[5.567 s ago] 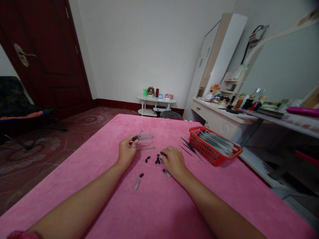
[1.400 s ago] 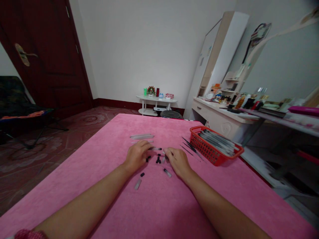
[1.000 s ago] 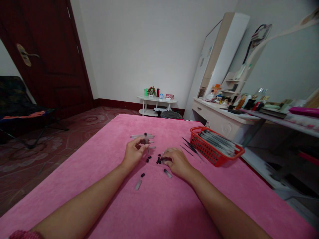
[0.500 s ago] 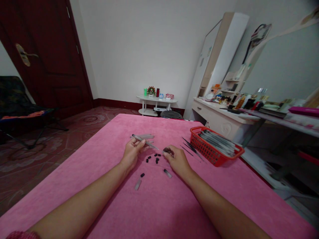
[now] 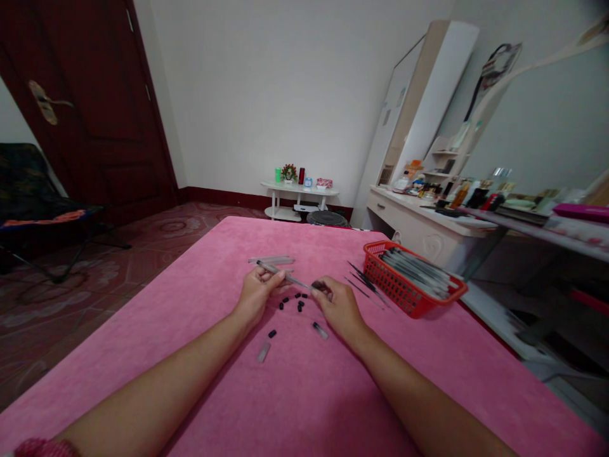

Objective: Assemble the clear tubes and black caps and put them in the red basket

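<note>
Slim pale stick (image 5: 291, 278): held slantwise above the tabletop (image 5: 285, 406), dark end to the far left, thin end towards the near right. Left hand (image 5: 253, 296): grip closed, the stick pinched between thumb and fingers. Right hand (image 5: 340, 304): grip closed at the fingertips, with a small dark piece (image 5: 317, 287) showing there; its shape is mostly hidden. The thin end reaches the right fingertips; whether it touches the dark piece cannot be told.

Principal risk: the two parts meet at an angle, because the stick slants and the contact is masked by fingers. A hard push could then bend the thin end or roll the stick in the left pinch. The dark piece, being small, could slip from the right fingertips and be lost among the loose black caps (image 5: 301, 305) just below.

Near side: a lone cap (image 5: 272, 334) lies beside a clear sleeve (image 5: 263, 353), and a dark-ended sleeve (image 5: 320, 331) lies right of these. A dropped wrist could roll them. Far left: pale tubes (image 5: 272, 260) lie close behind the left hand, exposed to a knuckle. Right: thin dark rods (image 5: 364, 279) lie near the red basket (image 5: 408, 309), where a wide elbow might scatter them
</note>
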